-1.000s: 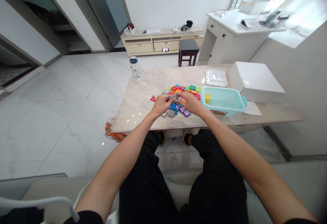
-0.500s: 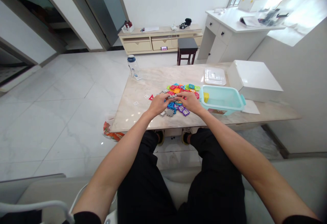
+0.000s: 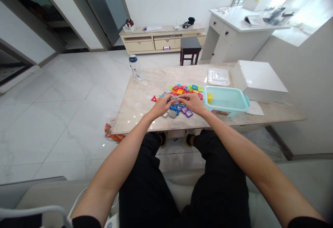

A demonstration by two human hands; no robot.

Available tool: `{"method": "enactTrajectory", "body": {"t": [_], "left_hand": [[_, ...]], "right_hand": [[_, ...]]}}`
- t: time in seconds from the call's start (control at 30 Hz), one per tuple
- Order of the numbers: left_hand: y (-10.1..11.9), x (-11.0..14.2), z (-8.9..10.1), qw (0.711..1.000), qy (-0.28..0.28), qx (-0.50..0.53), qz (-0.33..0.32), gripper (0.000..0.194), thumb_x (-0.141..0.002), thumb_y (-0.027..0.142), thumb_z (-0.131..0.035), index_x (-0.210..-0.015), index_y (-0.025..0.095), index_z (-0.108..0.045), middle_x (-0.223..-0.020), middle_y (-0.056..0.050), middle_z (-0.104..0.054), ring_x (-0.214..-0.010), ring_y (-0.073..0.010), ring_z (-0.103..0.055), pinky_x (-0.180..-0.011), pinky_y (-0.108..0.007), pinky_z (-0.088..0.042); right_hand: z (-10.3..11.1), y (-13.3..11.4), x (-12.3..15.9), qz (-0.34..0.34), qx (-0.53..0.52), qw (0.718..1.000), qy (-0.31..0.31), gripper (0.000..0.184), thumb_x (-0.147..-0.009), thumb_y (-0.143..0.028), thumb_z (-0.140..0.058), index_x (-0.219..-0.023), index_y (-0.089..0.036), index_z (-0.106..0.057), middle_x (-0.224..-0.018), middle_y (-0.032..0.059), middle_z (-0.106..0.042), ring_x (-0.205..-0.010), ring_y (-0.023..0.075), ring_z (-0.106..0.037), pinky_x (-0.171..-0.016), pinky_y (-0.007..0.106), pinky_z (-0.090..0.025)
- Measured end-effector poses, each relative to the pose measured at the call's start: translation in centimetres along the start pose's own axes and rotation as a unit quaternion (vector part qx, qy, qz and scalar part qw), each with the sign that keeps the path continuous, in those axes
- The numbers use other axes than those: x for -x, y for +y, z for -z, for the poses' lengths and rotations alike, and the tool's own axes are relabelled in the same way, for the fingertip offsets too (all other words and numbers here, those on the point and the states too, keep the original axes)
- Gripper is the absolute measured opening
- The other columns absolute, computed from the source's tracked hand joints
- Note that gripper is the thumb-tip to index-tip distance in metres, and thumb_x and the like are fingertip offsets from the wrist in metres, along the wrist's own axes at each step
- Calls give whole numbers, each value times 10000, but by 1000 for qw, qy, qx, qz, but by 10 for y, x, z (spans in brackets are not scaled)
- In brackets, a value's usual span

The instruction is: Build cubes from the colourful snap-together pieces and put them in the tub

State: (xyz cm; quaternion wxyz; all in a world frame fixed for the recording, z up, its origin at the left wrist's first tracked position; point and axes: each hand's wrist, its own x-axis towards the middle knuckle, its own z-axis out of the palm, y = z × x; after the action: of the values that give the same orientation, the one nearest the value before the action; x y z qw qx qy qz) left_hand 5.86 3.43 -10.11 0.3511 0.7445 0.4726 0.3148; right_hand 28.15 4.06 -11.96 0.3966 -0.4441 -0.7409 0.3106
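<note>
My left hand (image 3: pixel 161 106) and my right hand (image 3: pixel 191 103) meet over a heap of colourful interlocking plastic building pieces (image 3: pixel 182 91) on a marble tabletop (image 3: pixel 161 78). Between their fingertips is a small grey plastic piece (image 3: pixel 174 98), gripped by both hands. Just below my hands lie blue pieces (image 3: pixel 174 108), purple pieces with window cut-outs (image 3: pixel 187 112) and a loose grey piece (image 3: pixel 172 114). Left of the heap sit a red triangular piece (image 3: pixel 154 99) and a small white piece (image 3: pixel 137 104).
A pale teal plastic bin (image 3: pixel 225 104) holding a yellow piece (image 3: pixel 209 98) stands right of the heap. Behind it are a clear lidded container (image 3: pixel 218 77) and a white box (image 3: pixel 257 80). A water bottle (image 3: pixel 134 67) stands at the table's far left corner.
The whole view has drifted slightly up and left with my head. Both hands stay together on the grey piece, their fingers shifting only slightly over the heap.
</note>
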Motion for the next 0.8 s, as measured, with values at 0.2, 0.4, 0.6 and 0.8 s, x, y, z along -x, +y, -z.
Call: {"method": "enactTrajectory", "body": {"t": [0.2,0.4,0.6,0.8], "left_hand": [[-12,-9,-8,991,-17,83,103,265,-913,415,-717,-778,188,-705,-696,-36,-693,-706,-210,-643,-638,-275,-455],[-19,-9,-7,991,-25,88,97,327,-851,430,-727,-651,175,-694,-606,-23,-661,-636,-187,-603,-600,-266,-417],[-19,-3,-9,985,-27,138,103,405,-843,547,-749,-786,146,-748,-716,-36,-716,-695,-186,-638,-637,-261,-452],[-19,-3,-18,971,-27,195,133,349,-854,495,-779,-764,175,-671,-664,-10,-656,-652,-166,-632,-634,-260,-504]], "right_hand": [[-7,5,-6,94,127,987,-23,501,-914,-304,-850,-1395,-224,-740,-1366,135,-763,-1284,310,-701,-1134,473,-550],[-17,-7,-8,140,254,949,-123,539,-892,-344,-900,-1380,-186,-738,-1273,163,-781,-1209,335,-731,-1064,453,-570],[-22,-4,-7,129,247,955,-98,440,-946,-358,-851,-1331,-173,-748,-1273,154,-790,-1184,309,-745,-1035,401,-562],[-25,4,-6,123,257,953,-100,389,-943,-343,-852,-1277,-178,-741,-1204,140,-799,-1157,308,-741,-1012,395,-551]]}}
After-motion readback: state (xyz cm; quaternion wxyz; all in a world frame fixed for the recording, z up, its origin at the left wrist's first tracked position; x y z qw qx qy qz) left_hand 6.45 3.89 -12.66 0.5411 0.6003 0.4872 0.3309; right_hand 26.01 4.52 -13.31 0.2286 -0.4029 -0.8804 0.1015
